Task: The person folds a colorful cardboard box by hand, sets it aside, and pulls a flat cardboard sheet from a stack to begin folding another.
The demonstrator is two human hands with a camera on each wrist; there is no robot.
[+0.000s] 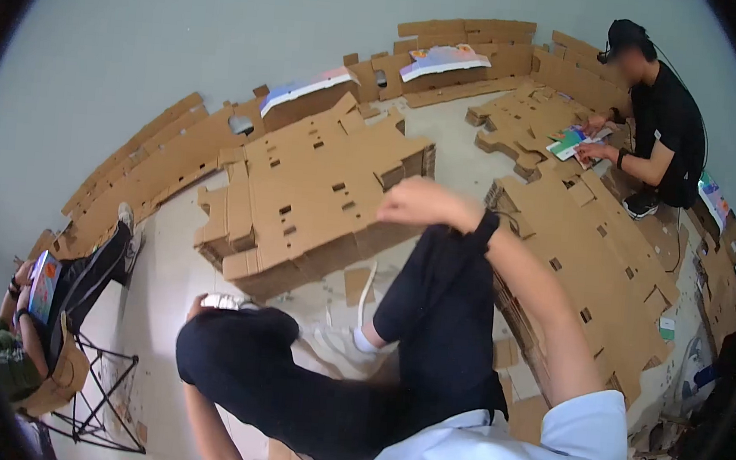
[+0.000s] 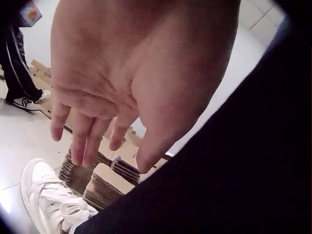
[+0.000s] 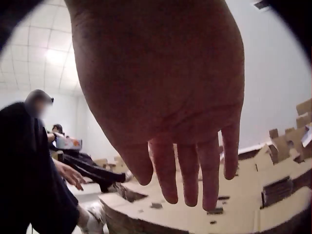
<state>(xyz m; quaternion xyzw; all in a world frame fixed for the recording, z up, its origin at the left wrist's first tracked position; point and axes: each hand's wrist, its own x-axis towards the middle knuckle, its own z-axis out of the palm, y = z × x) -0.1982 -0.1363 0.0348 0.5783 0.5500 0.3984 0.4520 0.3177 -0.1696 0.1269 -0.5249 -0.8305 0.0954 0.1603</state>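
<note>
My right hand (image 1: 422,202) is held out in front of my raised knee, over the near edge of a low stack of cardboard sheets (image 1: 321,170) in the head view. In the right wrist view its fingers (image 3: 189,180) hang loosely extended, with nothing in them. My left hand (image 2: 131,73) hangs beside my black trouser leg (image 2: 234,161), fingers relaxed and holding nothing. Most of that hand is hidden behind my knee in the head view. Below its fingertips, the left wrist view shows a white shoe (image 2: 46,195) and layered cardboard edges (image 2: 107,187).
Another cardboard stack (image 1: 591,248) stands at the right, where a crouching person (image 1: 667,115) handles a colourful printed sheet (image 1: 569,142). Colourful printed pieces (image 1: 446,61) lie along the cardboard barrier by the wall. At left, a seated person holds a printed box (image 1: 44,287) beside a black folding frame (image 1: 100,391).
</note>
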